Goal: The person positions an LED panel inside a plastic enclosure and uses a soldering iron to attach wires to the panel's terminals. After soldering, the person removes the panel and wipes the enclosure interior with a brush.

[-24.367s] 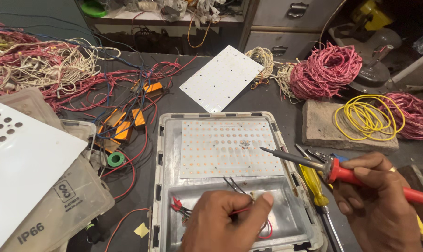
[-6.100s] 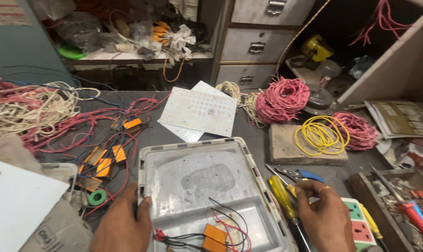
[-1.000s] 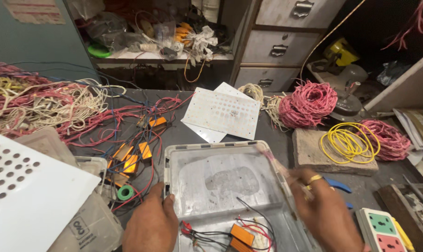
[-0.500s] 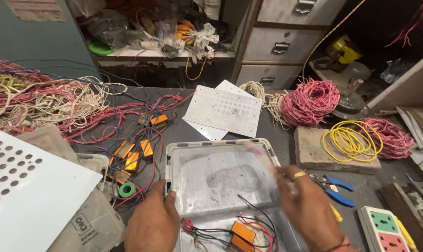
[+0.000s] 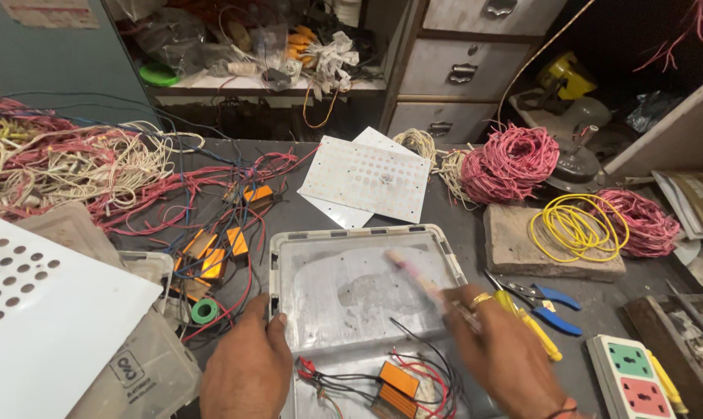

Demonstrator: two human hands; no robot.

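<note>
Cluttered workbench [image 5: 444,209] — you're steadying the grey housing [image 5: 359,283] with left hand [image 5: 247,372] spread open, right hand [image 5: 502,361] pinching a blurred pinkish stick [image 5: 417,279] over its bare plate — wiring still loose.

The housing tray [image 5: 367,291] sits at the workbench's [image 5: 460,233] front edge, left hand [image 5: 247,372] on its left rim, right hand [image 5: 506,361] over its right side. Behind it lie perforated plates [image 5: 367,180]. Wire coils [image 5: 510,161] toward the back right corner, a loose wire tangle [image 5: 80,167] back left, pliers [image 5: 541,299] right of the tray.
</note>
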